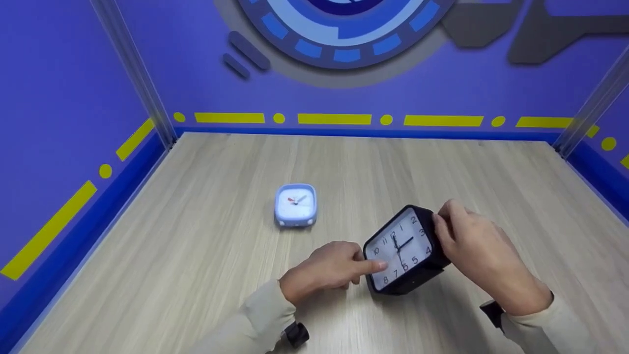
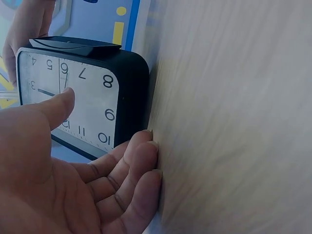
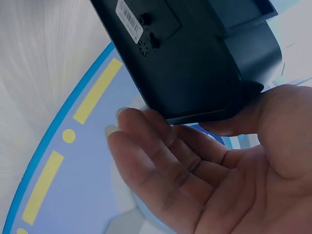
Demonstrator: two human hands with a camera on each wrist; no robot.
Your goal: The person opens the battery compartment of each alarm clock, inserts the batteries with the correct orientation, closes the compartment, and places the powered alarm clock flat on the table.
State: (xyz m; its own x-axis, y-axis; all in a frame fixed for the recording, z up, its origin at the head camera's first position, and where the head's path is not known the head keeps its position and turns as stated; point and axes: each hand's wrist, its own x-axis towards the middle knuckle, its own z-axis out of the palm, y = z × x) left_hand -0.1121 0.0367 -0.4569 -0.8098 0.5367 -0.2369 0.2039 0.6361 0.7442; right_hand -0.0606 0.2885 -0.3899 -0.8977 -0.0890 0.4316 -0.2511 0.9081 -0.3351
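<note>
A black square alarm clock (image 1: 417, 236) with a white numbered face is held tilted between both hands, front of the table. My right hand (image 1: 484, 250) grips its right-hand edge; the right wrist view shows the thumb and fingers around one corner of the clock's black back (image 3: 190, 68). At the opposite edge, my left hand (image 1: 329, 268) pinches the clock, its thumb lying over the face (image 2: 90, 100) in the left wrist view. The other left fingers (image 2: 144, 190) curl beside the clock, close to the tabletop. Whether the clock's lower corner touches the table, I cannot tell.
A small light-blue alarm clock (image 1: 296, 204) stands on the wood-grain table (image 1: 221, 196), left of and beyond the black one. Blue panels (image 1: 172, 73) with yellow markings border the table at the back and sides. Both wrists wear a black device (image 1: 296, 335).
</note>
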